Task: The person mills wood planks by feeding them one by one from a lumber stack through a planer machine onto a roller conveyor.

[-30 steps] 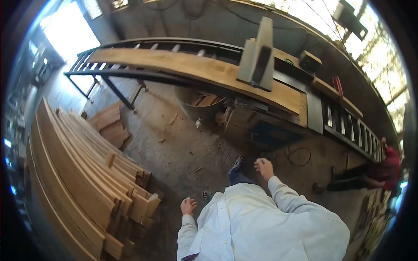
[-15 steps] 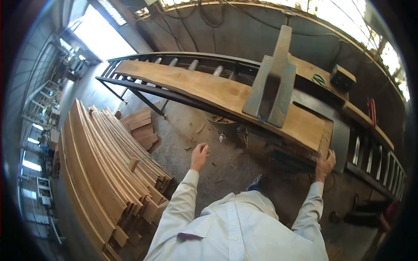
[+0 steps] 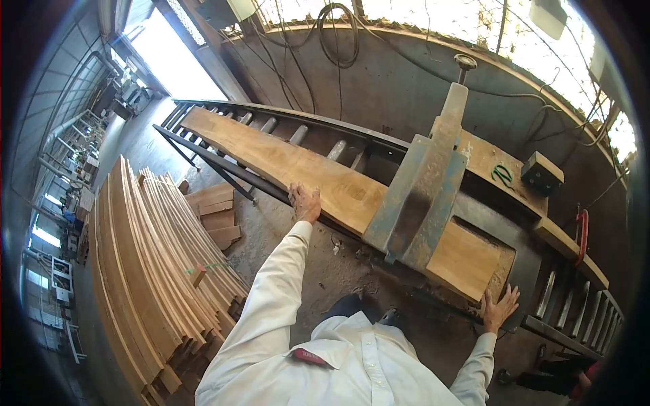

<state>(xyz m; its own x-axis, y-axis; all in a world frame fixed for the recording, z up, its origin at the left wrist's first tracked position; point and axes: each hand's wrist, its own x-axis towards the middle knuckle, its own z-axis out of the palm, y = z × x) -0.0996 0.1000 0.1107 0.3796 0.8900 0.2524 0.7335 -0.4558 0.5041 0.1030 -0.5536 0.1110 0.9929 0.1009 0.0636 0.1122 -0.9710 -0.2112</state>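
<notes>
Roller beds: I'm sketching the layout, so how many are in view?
2. The left roller bed runs under the long board; the right roller bed lies beyond the machine, toward the picture's lower right. Others may be hidden.

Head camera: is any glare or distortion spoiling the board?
Head view: glare whites out the doorway and the windows at upper right; wide-angle distortion appears to bow the lumber stack; the corners are black; the board on the rollers looks reasonably sharp.

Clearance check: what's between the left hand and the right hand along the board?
The blue-grey machine housing, spanning the board, lies between left hand and right hand in the head view.
</notes>
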